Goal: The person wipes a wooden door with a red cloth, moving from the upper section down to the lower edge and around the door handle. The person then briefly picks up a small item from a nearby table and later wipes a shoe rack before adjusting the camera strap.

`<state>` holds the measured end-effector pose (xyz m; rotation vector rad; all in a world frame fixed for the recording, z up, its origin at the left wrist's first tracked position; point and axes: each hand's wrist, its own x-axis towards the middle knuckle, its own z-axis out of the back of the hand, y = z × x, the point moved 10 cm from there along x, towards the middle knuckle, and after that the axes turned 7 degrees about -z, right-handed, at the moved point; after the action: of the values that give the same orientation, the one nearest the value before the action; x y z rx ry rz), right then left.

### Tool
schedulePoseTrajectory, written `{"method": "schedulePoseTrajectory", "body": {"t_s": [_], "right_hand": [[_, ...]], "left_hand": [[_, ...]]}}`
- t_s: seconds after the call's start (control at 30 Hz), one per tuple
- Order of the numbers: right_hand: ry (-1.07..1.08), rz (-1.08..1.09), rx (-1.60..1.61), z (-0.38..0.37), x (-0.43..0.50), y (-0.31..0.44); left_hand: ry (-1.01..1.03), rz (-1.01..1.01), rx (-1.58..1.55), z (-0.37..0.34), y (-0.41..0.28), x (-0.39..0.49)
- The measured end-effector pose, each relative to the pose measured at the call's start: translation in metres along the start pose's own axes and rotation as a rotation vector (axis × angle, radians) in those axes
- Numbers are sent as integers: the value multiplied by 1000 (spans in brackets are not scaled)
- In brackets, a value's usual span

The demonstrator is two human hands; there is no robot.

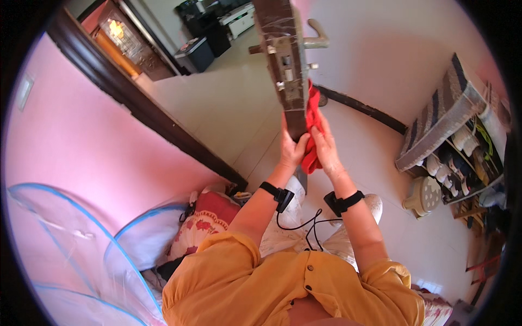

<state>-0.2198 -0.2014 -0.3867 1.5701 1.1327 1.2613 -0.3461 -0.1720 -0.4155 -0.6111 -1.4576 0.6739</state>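
A dark brown door (pixel 294 118) stands edge-on before me, its metal lock plate (pixel 286 67) facing my way. Lever handles stick out on both faces, the clearest being the right door handle (pixel 318 38). My left hand (pixel 291 150) grips the door's edge below the lock, its fingers behind the left face and its thumb near the edge. On the right face, my right hand (pixel 327 148) holds a red cloth (pixel 313 118) against the door. Some of the cloth hangs below my fingers. Black bands are strapped on both wrists, with a black cable between them.
A dark doorframe (pixel 163 126) runs along the pink wall at left. A blue-rimmed mesh tent (pixel 73 244) and a floral cushion (pixel 204 220) lie at lower left. To the right stand a shoe rack (pixel 444 122) with several shoes and a small stool (pixel 424 195).
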Motion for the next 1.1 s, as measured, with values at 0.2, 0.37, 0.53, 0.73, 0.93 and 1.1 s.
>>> {"method": "schedulePoseTrajectory", "body": {"t_s": [0.2,0.37,0.53,0.73,0.93,1.1], "right_hand": [[-43,-286,-13,20,-12,-52],[23,-197,79,7,0,-8],[5,178,-109,-14,4,63],[90,128,-136,-39,33,52],[127,-498,201,-27,16,-67],[-18,-243,-43,-24,35,-34]], "left_hand": [[63,-64,63,3,-8,8],[92,-124,144,16,-19,14],[27,-165,59,29,-10,16],[-77,-115,122,51,-1,11],[-137,-47,296,59,-5,8],[-178,-76,244,60,-7,7]]}}
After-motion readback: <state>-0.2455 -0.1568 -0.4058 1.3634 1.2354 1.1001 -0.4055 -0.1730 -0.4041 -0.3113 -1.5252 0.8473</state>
